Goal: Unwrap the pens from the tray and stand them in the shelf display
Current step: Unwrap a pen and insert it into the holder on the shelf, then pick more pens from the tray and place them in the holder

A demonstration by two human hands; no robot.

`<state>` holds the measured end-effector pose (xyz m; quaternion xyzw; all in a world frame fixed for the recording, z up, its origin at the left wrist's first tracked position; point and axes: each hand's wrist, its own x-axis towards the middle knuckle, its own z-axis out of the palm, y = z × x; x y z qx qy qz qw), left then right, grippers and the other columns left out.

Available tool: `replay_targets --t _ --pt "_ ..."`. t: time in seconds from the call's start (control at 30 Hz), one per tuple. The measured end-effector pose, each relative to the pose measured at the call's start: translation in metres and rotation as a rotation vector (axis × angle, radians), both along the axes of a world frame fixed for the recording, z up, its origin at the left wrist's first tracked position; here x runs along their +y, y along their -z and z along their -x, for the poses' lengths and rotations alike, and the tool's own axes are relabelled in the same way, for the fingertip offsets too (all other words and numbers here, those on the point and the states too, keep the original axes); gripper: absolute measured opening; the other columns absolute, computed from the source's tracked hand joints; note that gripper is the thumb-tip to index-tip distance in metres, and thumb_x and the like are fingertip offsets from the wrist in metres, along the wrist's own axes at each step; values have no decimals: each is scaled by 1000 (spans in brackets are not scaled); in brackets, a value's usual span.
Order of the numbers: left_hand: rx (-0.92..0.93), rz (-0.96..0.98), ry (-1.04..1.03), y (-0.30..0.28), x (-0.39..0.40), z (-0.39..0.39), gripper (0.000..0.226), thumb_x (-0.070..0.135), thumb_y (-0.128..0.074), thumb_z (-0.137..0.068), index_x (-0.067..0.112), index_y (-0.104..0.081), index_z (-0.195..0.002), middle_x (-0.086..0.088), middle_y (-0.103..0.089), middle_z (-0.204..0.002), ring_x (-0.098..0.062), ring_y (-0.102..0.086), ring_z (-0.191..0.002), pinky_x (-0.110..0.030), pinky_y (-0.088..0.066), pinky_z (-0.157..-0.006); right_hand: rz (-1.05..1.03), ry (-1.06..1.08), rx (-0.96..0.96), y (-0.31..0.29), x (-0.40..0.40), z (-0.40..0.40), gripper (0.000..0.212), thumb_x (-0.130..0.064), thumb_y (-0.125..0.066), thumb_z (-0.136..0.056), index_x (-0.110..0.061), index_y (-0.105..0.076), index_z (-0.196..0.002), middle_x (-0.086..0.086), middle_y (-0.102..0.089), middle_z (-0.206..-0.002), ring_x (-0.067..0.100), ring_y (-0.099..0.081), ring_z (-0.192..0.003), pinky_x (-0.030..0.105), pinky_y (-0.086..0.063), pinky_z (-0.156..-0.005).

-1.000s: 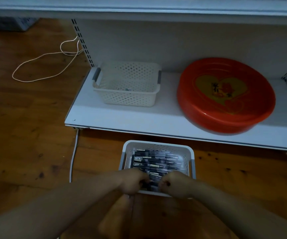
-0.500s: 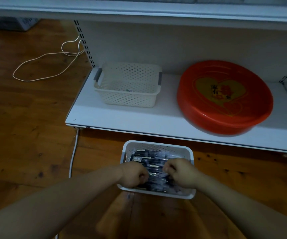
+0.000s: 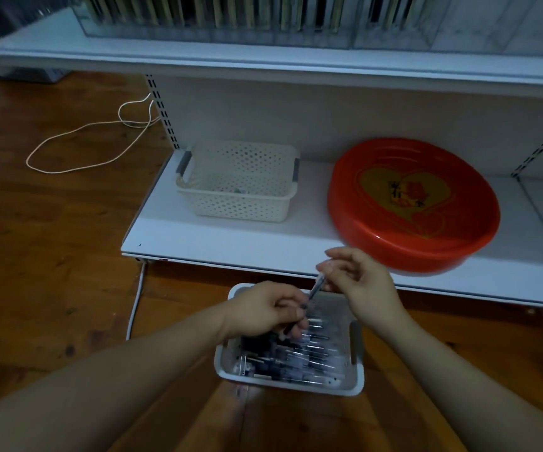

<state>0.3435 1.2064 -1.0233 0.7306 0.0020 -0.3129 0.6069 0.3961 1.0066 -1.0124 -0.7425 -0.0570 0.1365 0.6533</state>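
Far left there's a loop of pale cord (image 3: 91, 141) lying on the wooden floor (image 3: 45, 262), and a white cable (image 3: 135, 308) running down by the shelf corner. Moving right, a white perforated basket (image 3: 237, 207) sits on the lower shelf (image 3: 218, 246), looks like just a few bits in the bottom. Below that, on the floor, is the white tray (image 3: 291, 384) packed with wrapped pens (image 3: 296, 357). Left hand (image 3: 263, 313) is over the tray, fingers curled round the lower end of 1 pen (image 3: 312, 293), which slants up to the right hand (image 3: 358, 278), where thumb and fingertips pinch the top end. Right of that, a big red round tray (image 3: 413, 203) with a gold heart sits on the same shelf. Up top, a clear display (image 3: 263, 24) holds upright pens, blurry.
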Motion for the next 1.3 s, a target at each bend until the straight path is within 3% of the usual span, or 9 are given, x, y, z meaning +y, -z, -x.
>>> replay_targets --t 0.1,0.33,0.57,0.73,0.87,1.07,1.17,1.2,1.3 --pt "-8 81 -12 -25 0 -11 24 6 -49 -104 4 -60 -125 -18 -71 -107 -23 -71 -88 -25 -54 -71 -97 77 -12 -22 -2 -10 15 -4 -65 -95 -13 -66 -107 -1 -78 -94 10 -71 -74 19 -56 -69" --pt "-80 138 -124 -73 -6 -28 15 10 -59 -99 4 -64 -111 -14 -74 -93 -27 -73 -82 -31 -58 -73 -143 78 -149 -61 -3 -20 24 -3 -61 -97 -13 -64 -119 4 -78 -91 18 -69 -73 26 -58 -70" --pt "-175 170 -147 -122 -32 -44 10 13 -63 -96 6 -61 -103 -17 -74 -91 -27 -74 -80 -28 -59 -67 -44 69 -401 -112 -6 -36 27 -4 -61 -98 -18 -63 -121 -3 -78 -91 11 -70 -69 22 -55 -71" --pt "-306 202 -186 -156 -45 -58 18 14 -58 -99 0 -63 -109 -13 -72 -80 -22 -73 -68 -27 -59 -63 20 14 -506 -151 -20 -49 30 -9 -65 -97 -24 -60 -122 0 -78 -90 15 -74 -89 33 -57 -86" --pt "-442 202 -247 -174 -55 -69 11 12 -63 -96 4 -68 -101 -11 -71 -75 -21 -71 -65 -28 -57 -59 56 -17 -574 -180 -31 -56 33 -9 -67 -96 -22 -57 -125 6 -74 -81 20 -72 -81 33 -55 -79" --pt "-976 -89 -431 -212 -64 -95 15 30 -66 -95 20 -76 -100 9 -74 -81 -4 -69 -73 -34 -60 -73 5 178 -819 -236 -42 -73 30 -8 -64 -98 -18 -53 -124 3 -71 -79 13 -71 -72 22 -56 -71" --pt "-1177 -265 -526 -237 -66 -101 19 25 -63 -98 17 -74 -110 11 -71 -100 0 -66 -92 -9 -50 -72 -35 284 -934 -267 -45 -88 30 -9 -61 -99 -17 -49 -125 10 -70 -83 14 -72 -75 25 -58 -72" --pt "-1262 -347 -542 -243 -65 -104 21 25 -60 -99 15 -74 -113 9 -70 -107 -1 -63 -99 -8 -48 -75 -46 320 -960 -276 -46 -94 30 -10 -60 -99 -17 -48 -125 12 -70 -85 15 -72 -76 27 -59 -72" --pt "-1402 -537 -560 -251 -63 -117 33 23 -54 -98 9 -68 -124 -1 -64 -128 -14 -55 -123 -29 -49 -99 -76 408 -1000 -300 -45 -112 30 -15 -60 -99 -19 -48 -126 14 -71 -89 17 -73 -80 34 -61 -74"
